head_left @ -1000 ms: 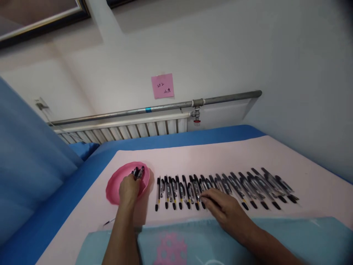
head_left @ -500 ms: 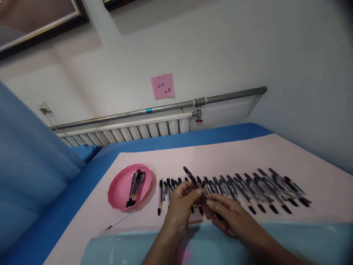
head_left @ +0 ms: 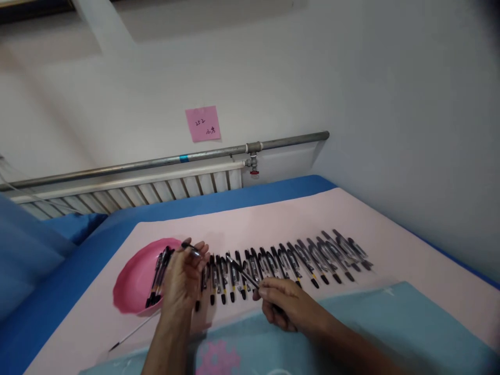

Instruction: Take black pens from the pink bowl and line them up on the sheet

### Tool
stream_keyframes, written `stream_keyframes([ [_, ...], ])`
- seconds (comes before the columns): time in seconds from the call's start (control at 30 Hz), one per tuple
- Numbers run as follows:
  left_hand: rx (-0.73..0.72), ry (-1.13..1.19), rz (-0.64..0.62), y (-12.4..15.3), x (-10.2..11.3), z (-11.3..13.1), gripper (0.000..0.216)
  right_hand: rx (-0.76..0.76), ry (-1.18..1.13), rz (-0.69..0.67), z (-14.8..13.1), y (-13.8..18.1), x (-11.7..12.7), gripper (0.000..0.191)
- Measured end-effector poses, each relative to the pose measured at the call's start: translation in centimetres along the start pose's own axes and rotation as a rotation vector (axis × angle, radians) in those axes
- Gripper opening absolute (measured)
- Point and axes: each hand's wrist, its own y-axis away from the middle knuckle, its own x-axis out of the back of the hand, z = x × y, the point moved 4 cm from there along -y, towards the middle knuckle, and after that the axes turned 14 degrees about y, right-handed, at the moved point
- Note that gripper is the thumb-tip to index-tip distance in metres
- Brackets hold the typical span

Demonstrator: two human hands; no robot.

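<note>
My left hand [head_left: 183, 276] is raised beside the right rim of the pink plate [head_left: 127, 260]. Its fingers are curled round a short black-and-clear pen piece [head_left: 192, 250], whose exact kind is too blurred to tell. My right hand [head_left: 287, 302] is closed on a slim pen [head_left: 244, 273] that slants up and left, its narrow end over the row. Black-and-clear pens and pen parts [head_left: 281, 260] lie in a long row behind my hands. In the plate rest several black pens [head_left: 159, 276], partly hidden by my left hand.
A thin white stick with a dark tip [head_left: 135, 332] lies in front of the plate. A light blue cloth [head_left: 363, 312] covers the near edge of the pink tabletop [head_left: 234, 224]. A radiator [head_left: 172, 190] and a metal pipe [head_left: 219, 152] run along the wall.
My hands, together on one pen before, are now apart. The left has moved left to the plate with a short piece, the right keeps the pen. The view has shifted right.
</note>
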Motion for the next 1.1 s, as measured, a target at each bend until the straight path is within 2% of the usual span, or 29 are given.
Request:
stream_keyframes([
  [0.03, 0.019, 0.017, -0.005, -0.1, 0.1, 0.1, 0.019, -0.008, -0.009, 0.010, 0.1, 0.0, 0.1, 0.022],
  [0.1, 0.146, 0.038, -0.077, 0.4, -0.3, -0.7, 0.016, -0.008, -0.039, 0.022, 0.4, -0.2, 0.2, 0.023],
  [0.2, 0.398, -0.046, -0.220, 2.4, -1.4, -3.2, 0.015, 0.004, -0.083, 0.008, 0.6, -0.3, 0.2, 0.025],
  [0.27, 0.473, -0.118, -0.274, 3.5, -1.8, -4.5, 0.024, 0.001, -0.101, -0.022, 0.7, -0.2, 0.1, 0.025],
  [0.43, 0.391, -0.147, -0.257, 3.6, -1.5, -5.1, 0.027, 0.017, -0.120, -0.130, 0.3, 0.3, -0.2, 0.023],
  [0.5, 0.360, -0.171, -0.238, 3.3, -1.2, -5.0, 0.027, 0.030, -0.121, -0.124, 0.3, 0.3, -0.2, 0.021],
  [0.6, 0.335, -0.207, -0.202, 3.2, -0.9, -4.9, 0.027, 0.035, -0.079, 0.013, 0.7, 0.1, 0.0, 0.015],
  [0.7, 0.328, -0.210, -0.184, 3.3, -1.0, -4.9, 0.027, 0.026, -0.102, 0.134, 1.0, -0.1, 0.1, 0.022],
  [0.73, 0.324, -0.210, -0.181, 3.4, -1.0, -4.9, 0.028, 0.025, -0.140, 0.110, 1.0, -0.2, 0.0, 0.025],
  [0.87, 0.320, -0.205, -0.171, 3.4, -1.1, -4.8, 0.031, -0.004, -0.331, -0.149, 0.7, 0.0, -0.7, 0.029],
  [0.9, 0.318, -0.201, -0.168, 3.4, -1.1, -4.7, 0.031, -0.017, -0.349, -0.164, 0.7, 0.0, -0.7, 0.030],
  [0.93, 0.314, -0.195, -0.163, 3.3, -1.1, -4.7, 0.031, -0.022, -0.345, -0.137, 0.6, 0.1, -0.6, 0.028],
  [1.0, 0.306, -0.183, -0.160, 3.2, -1.1, -4.8, 0.031, -0.013, -0.291, -0.001, 0.5, 0.1, 0.0, 0.020],
  [1.07, 0.309, -0.167, -0.182, 3.3, -1.2, -4.8, 0.030, 0.011, -0.277, 0.094, 0.3, 0.2, 0.4, 0.024],
  [1.1, 0.313, -0.159, -0.199, 3.3, -1.3, -4.8, 0.029, 0.008, -0.299, 0.083, 0.2, 0.2, 0.3, 0.027],
])
